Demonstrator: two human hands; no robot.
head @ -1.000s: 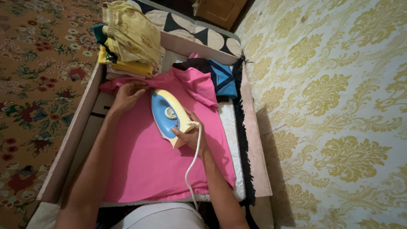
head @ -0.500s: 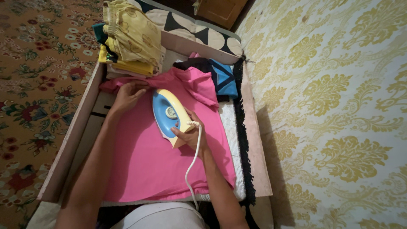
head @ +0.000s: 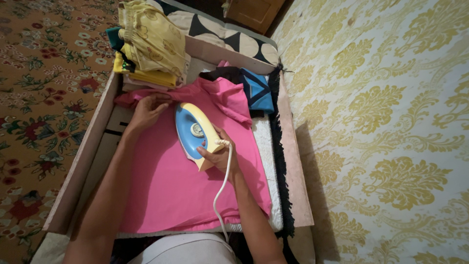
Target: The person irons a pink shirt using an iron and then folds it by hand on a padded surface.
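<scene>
Iron [head: 195, 131] gripped at rear handle by right hand [head: 221, 155], fingers clamped round it; long axis pointed away toward collar. Pink garment [head: 181, 181] spread on desk [head: 293, 161]; left hand [head: 146, 110], beside iron's nose, fingers pinched on fabric edge.

Low board w/ pale raised edges [head: 80, 161] sits on patterned floor carpet [head: 34, 98]. On it: white padded cloth [head: 266, 146] w/ black fringed strip [head: 281, 161] along right side, pink garment [head: 171, 186] spread flat on top. Far end: stack of folded yellow clothes [head: 146, 44], blue-black folded piece [head: 254, 90].
</scene>
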